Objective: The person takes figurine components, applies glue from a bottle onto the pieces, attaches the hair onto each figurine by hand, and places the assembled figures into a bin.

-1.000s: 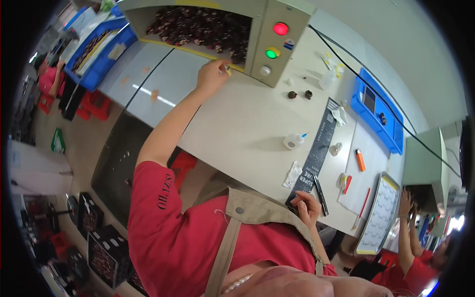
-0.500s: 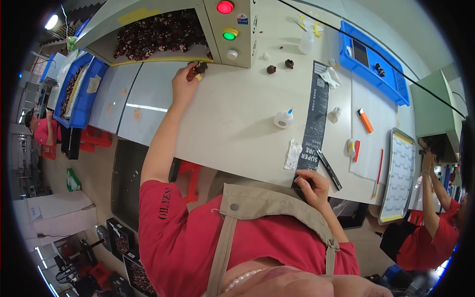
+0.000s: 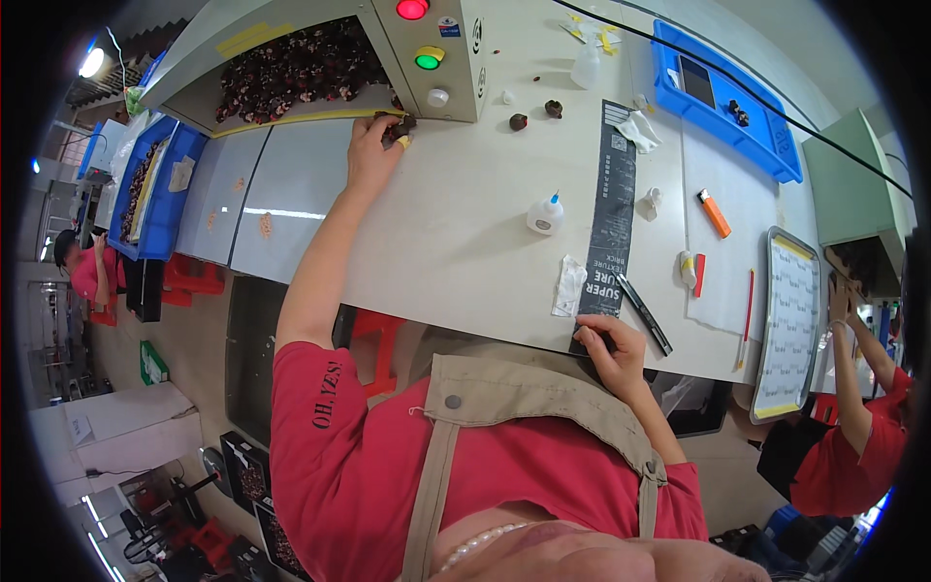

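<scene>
Left grip [image 3: 373,150] holds dark piece [image 3: 403,126]; 2 balls [image 3: 519,122] on table [image 3: 456,218].

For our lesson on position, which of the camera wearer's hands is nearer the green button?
Left. The left hand is below and left of the green button, by the machine; the right hand is farther, at the near edge of the table.
</scene>
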Available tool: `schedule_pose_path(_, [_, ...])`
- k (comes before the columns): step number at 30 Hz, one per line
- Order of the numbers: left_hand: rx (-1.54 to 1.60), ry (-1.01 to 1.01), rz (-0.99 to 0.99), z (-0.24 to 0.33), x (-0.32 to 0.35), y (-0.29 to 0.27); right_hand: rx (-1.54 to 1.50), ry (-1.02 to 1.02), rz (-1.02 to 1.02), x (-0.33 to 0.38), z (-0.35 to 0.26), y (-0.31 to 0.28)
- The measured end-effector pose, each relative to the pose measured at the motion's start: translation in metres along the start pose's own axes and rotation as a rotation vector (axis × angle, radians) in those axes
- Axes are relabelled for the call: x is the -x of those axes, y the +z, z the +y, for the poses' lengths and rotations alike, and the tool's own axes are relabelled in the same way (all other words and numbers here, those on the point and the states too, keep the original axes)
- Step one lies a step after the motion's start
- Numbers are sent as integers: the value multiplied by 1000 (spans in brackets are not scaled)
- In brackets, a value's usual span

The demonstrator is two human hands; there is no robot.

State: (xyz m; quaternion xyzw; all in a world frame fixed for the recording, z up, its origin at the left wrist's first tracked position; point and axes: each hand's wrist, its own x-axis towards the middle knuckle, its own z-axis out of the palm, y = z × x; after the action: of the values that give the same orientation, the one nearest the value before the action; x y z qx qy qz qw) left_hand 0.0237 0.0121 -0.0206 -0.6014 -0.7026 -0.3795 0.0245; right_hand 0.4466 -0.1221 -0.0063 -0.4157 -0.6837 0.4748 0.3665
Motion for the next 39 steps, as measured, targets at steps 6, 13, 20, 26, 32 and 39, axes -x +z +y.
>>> schedule_pose_path(6, [-114, 141, 106, 37, 28, -25, 20, -18, -8, -3, -9, -1])
schedule_pose_path(13, [590, -184, -564, 135, 107, -53, -136, -42, -64, -38, -22, 17])
schedule_pose_path(20, [1028, -302, -725, 171, 123, -41, -403, 56, -85, -57, -16, 45])
schedule_pose_path(26, [1160, -447, -776, 178, 123, -31, -437, 99, -82, -57, -6, 43])
schedule_pose_path(32, [1099, -526, -784, 179, 116, -25, -421, 135, -92, -58, -5, 39])
schedule_pose_path(39, [1112, -528, -775, 182, 115, -23, -405, 116, -84, -57, -3, 38])
